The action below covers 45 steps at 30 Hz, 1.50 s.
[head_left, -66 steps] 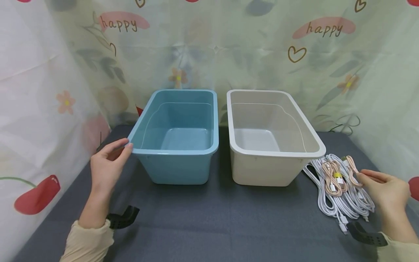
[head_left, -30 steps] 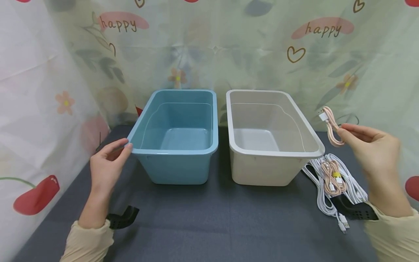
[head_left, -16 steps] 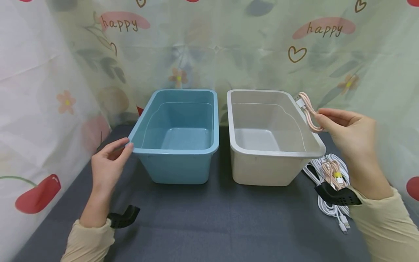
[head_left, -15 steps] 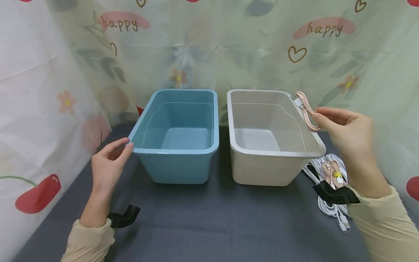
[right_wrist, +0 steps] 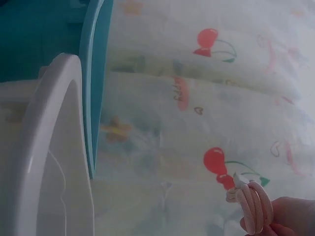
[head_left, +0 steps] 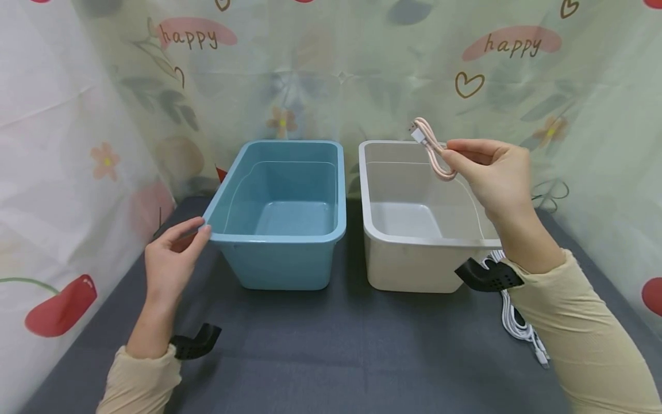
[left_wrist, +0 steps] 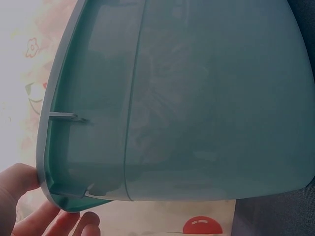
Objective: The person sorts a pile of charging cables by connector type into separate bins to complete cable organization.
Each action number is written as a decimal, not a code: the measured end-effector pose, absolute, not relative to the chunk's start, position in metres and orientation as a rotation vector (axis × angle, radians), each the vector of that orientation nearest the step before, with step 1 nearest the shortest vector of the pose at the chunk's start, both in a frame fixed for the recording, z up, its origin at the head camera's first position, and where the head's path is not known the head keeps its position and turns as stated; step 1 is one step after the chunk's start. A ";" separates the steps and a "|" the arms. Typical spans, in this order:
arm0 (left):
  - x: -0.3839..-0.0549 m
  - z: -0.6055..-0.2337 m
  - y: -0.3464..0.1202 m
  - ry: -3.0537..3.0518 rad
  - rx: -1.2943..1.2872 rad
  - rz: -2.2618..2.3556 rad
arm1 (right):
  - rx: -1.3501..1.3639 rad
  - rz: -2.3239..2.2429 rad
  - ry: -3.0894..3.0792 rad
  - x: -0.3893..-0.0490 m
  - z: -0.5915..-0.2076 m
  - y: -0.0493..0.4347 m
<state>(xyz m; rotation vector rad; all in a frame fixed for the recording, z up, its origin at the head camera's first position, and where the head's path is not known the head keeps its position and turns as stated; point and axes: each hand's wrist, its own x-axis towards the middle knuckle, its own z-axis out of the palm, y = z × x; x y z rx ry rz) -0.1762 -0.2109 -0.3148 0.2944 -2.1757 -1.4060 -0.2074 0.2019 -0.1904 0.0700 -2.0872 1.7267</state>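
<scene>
A coiled pink USB cable with a white plug hangs from my right hand, pinched between thumb and fingers. That hand is above the white bin, over its right rear part. In the right wrist view the pink coil shows at the fingertips, to the right of the white rim. My left hand pinches the near left corner of the blue bin. The left wrist view shows the thumb on one side of the blue rim and fingers on the other.
White cables lie on the dark cloth right of the white bin, mostly hidden behind the right sleeve. A patterned curtain stands behind both bins. Another thin wire shows at the back right.
My right hand has picked the pink cable off the cable pile, raised it and carried it left over the white bin. The left hand has stayed on the blue rim.
</scene>
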 end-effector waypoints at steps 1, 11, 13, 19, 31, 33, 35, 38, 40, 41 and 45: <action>-0.176 -0.315 -0.211 -2.178 0.298 -1.408 | 0.082 1.715 -2.094 -0.209 -0.189 0.198; -0.177 -0.315 -0.211 -2.192 0.287 -1.416 | 0.149 1.710 -2.148 -0.228 -0.182 0.161; -0.177 -0.315 -0.211 -2.193 0.284 -1.421 | 0.145 1.714 -2.161 -0.233 -0.182 0.154; -0.178 -0.314 -0.211 -2.203 0.298 -1.420 | 0.109 1.734 -2.223 -0.249 -0.182 0.136; -0.177 -0.314 -0.212 -2.217 0.305 -1.415 | 0.055 1.780 -2.236 -0.292 -0.186 0.103; -0.177 -0.314 -0.212 -2.217 0.308 -1.416 | 0.038 1.792 -2.230 -0.299 -0.187 0.097; -0.177 -0.314 -0.212 -2.217 0.312 -1.415 | 0.008 1.820 -2.225 -0.304 -0.188 0.091; -0.177 -0.314 -0.212 -2.218 0.318 -1.413 | -0.020 1.842 -2.231 -0.312 -0.189 0.083; -0.177 -0.313 -0.212 -2.216 0.317 -1.414 | -0.044 1.863 -2.232 -0.315 -0.189 0.077; -0.177 -0.313 -0.212 -2.215 0.317 -1.414 | -0.055 1.866 -2.235 -0.317 -0.190 0.074; -0.177 -0.313 -0.212 -2.205 0.312 -1.414 | -0.092 1.877 -2.243 -0.325 -0.192 0.061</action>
